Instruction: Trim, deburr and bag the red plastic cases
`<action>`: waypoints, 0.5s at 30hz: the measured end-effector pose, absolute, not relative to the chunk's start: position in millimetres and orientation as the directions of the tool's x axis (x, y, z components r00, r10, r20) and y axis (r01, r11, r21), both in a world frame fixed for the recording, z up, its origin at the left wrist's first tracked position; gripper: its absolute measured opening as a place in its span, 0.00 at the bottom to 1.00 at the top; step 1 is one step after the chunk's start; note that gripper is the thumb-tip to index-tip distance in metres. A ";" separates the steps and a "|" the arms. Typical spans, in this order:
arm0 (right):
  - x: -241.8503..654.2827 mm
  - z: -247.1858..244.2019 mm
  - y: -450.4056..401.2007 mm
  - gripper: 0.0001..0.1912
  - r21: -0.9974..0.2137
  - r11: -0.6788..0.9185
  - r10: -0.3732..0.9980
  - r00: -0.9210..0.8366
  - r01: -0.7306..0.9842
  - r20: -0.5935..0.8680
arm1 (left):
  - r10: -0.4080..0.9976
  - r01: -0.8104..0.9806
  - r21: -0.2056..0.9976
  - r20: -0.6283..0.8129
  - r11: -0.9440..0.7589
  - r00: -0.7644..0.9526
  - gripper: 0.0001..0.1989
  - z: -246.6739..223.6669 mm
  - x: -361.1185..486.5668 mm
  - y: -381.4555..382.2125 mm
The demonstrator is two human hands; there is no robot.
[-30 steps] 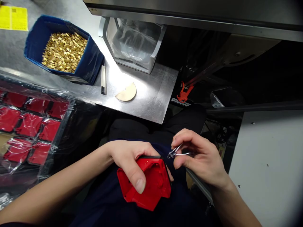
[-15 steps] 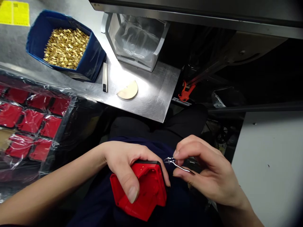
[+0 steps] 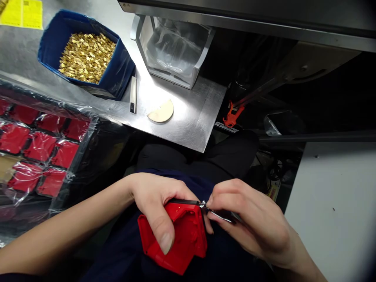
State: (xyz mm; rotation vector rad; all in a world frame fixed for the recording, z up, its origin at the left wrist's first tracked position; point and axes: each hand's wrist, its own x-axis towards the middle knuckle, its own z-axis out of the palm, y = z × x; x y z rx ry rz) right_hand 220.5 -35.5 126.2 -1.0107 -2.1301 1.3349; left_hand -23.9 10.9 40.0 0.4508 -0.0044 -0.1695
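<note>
A red plastic housing with a black edge sits in my left hand, its hollow side facing up. My left thumb lies over the near wall and the fingers wrap behind the black edge. Pinched in my right hand is a small shiny metal clip, with a bright head and a curved strip. The clip's head is against the upper right corner of the housing, by the black edge. My right fingers partly cover it, so how it meets the corner cannot be made out.
A blue bin of small brass pieces stands on the metal bench, near a cream half-disc and a slim white tool. A grey bin holds plastic bags. Red parts lie under film in a box at left.
My right hand has moved left with the metal clip, closing the gap to the housing's corner. My left hand keeps its hold on the housing almost in place.
</note>
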 end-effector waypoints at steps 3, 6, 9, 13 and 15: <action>220.4 126.0 -36.6 0.15 -0.890 0.277 0.763 -0.646 0.362 -0.025 | -0.170 0.162 0.422 -0.020 0.892 0.985 0.51 38.8 -23.6 9.0; 220.6 125.3 -36.2 0.14 -0.892 0.294 0.759 -0.651 0.344 -0.001 | -0.154 0.150 0.417 -0.023 0.897 0.988 0.52 37.0 -23.0 7.1; 221.5 123.9 -34.0 0.13 -0.892 0.323 0.750 -0.661 0.317 0.037 | -0.152 0.146 0.414 -0.020 0.898 0.988 0.53 35.4 -21.7 6.2; 223.6 121.8 -31.0 0.14 -0.894 0.327 0.730 -0.683 0.307 0.032 | -0.166 0.160 0.417 -0.022 0.895 0.986 0.55 35.1 -20.1 6.1; 224.2 120.9 -30.5 0.13 -0.897 0.326 0.726 -0.687 0.297 0.036 | -0.165 0.160 0.420 -0.024 0.893 0.986 0.53 35.4 -19.7 6.5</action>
